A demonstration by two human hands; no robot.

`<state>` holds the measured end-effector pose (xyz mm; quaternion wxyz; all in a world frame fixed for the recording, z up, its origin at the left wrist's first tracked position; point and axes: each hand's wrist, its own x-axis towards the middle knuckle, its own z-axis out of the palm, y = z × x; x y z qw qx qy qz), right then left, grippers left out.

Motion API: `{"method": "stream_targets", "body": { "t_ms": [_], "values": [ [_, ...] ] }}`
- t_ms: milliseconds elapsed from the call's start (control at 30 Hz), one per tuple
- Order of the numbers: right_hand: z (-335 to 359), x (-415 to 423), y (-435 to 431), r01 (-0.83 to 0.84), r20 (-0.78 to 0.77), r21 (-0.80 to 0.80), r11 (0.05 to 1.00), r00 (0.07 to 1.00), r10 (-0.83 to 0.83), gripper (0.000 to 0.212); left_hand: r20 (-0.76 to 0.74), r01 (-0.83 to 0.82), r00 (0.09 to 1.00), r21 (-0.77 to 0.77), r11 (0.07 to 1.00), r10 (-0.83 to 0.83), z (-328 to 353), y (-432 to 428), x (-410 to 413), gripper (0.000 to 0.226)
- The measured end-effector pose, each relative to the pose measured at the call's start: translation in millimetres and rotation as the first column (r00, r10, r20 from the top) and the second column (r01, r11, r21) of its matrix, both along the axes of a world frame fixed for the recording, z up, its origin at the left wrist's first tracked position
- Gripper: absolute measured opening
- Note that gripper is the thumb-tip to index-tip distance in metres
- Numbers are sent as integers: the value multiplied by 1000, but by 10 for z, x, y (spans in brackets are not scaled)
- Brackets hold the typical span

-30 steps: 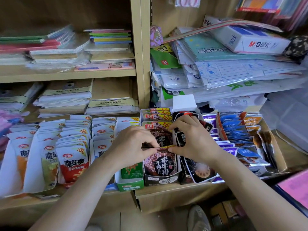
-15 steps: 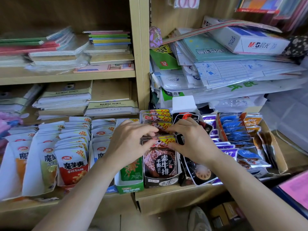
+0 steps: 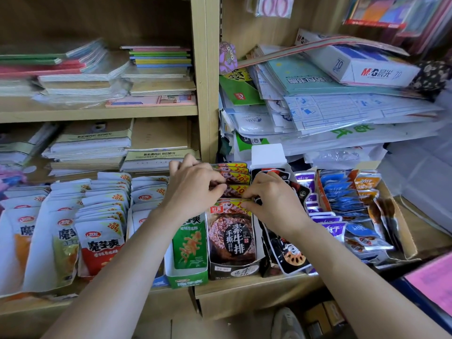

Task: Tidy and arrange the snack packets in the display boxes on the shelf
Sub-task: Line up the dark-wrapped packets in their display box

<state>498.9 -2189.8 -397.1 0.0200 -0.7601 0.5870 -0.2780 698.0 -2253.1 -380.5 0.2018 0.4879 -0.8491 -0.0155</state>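
Count: two hands, left hand point(image 3: 193, 192) and right hand point(image 3: 271, 199); at least five brown packets point(image 3: 231, 236), going by the tops I can see.
Hands: close together, not touching. The left fingers curl over the packet tops mid-row, and the right pinches the top edge of the front ones.
Change: the left hand has slid further back along the row than half a sec ago; the right has barely moved.
Boxes: the brown packets stand in a row in the dark box point(image 3: 232, 270) on the shelf point(image 3: 244, 287). The green box point(image 3: 186, 281) just left of it holds green packets point(image 3: 189, 243). The cardboard box point(image 3: 411, 248) further right holds blue packets point(image 3: 337, 192).
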Motion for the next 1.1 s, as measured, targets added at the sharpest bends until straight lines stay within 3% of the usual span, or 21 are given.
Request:
{"method": "stream_targets", "body": {
  "t_ms": [200,600,733,900,1100],
  "values": [
    [-7,1,-7,-11,14,12,1000,1000,11,6,-46,5,999,77,997,-2,27,-56,-28,13],
    [14,47,-255,86,118,-102,991,990,-74,14,-264,-46,964,-259,965,-25,60,-89,-9,9],
    [5,91,-311,136,169,-187,973,980,-104,9,-304,-25,951,-245,969,-53,43,-105,11,10],
    [-42,111,-303,98,99,-130,987,991,-85,10,-207,21,977,-153,988,-53,-105,-111,43,30],
    [-54,61,-259,88,63,-113,990,995,-82,8,-25,39,999,-78,996,-41,-144,25,54,88]
  ]
}}
